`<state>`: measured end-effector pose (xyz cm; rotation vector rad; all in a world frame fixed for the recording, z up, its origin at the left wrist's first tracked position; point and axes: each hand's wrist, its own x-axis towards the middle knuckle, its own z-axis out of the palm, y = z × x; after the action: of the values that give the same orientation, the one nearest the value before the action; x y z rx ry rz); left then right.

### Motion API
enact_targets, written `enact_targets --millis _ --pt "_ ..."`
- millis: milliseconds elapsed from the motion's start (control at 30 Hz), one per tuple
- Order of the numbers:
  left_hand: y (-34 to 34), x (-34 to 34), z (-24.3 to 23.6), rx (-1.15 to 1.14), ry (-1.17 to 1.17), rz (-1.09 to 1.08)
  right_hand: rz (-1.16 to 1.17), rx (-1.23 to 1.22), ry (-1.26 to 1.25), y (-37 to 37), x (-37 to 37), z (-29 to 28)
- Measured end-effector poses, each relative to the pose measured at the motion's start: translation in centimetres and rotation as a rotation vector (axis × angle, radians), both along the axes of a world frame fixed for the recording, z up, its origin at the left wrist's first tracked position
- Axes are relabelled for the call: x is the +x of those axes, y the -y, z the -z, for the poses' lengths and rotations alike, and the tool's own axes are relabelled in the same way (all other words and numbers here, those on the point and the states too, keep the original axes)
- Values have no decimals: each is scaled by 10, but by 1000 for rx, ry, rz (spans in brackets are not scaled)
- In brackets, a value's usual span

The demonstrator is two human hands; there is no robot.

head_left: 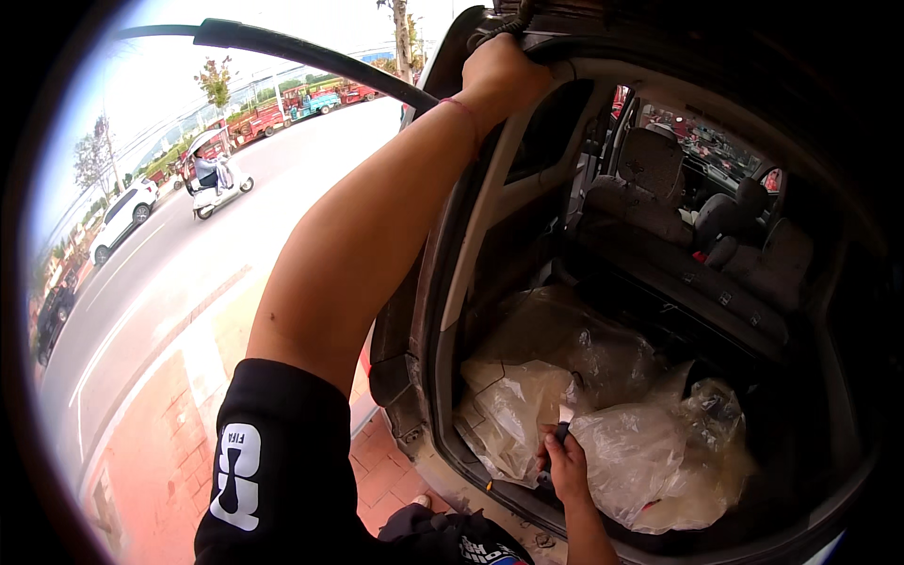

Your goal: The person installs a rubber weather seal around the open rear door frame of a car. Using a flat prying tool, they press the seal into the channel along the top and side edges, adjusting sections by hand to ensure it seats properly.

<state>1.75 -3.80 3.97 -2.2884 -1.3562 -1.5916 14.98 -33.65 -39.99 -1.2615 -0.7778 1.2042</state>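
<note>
My left hand (504, 80) reaches up to the top left corner of the car's rear opening (444, 264), its fingers closed around a dark part there, too shadowed to name. My right hand (565, 460) grips the dark handle of a metal-bladed tool (567, 414), which looks like a scraper, low at the opening. Behind the blade, crumpled translucent plastic sheets (659, 452) cover the cargo floor.
Dark seats (650, 169) fill the car's interior. A dark bar (311, 66) crosses at upper left. Outside are paving (386, 443), a road (160, 282), a scooter with a rider (217, 184), a white car (122, 217) and several parked carts (315, 104).
</note>
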Motion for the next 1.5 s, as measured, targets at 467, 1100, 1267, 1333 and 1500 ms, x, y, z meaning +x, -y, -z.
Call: enact_targets --millis 467,1100,1267,1333,1500 --pt "-12 -12 32 43 81 150 209 524 2670 -220 -37 -499" --pt "-32 -4 45 106 484 473 -56 676 2656 -242 -62 -514" --pt "-29 -15 43 123 470 490 25 571 2625 -237 -67 -511" --pt "-26 -19 41 80 323 427 77 892 2580 -222 -69 -511" --pt "6 -43 44 316 -35 152 87 561 1470 -148 -39 -449"
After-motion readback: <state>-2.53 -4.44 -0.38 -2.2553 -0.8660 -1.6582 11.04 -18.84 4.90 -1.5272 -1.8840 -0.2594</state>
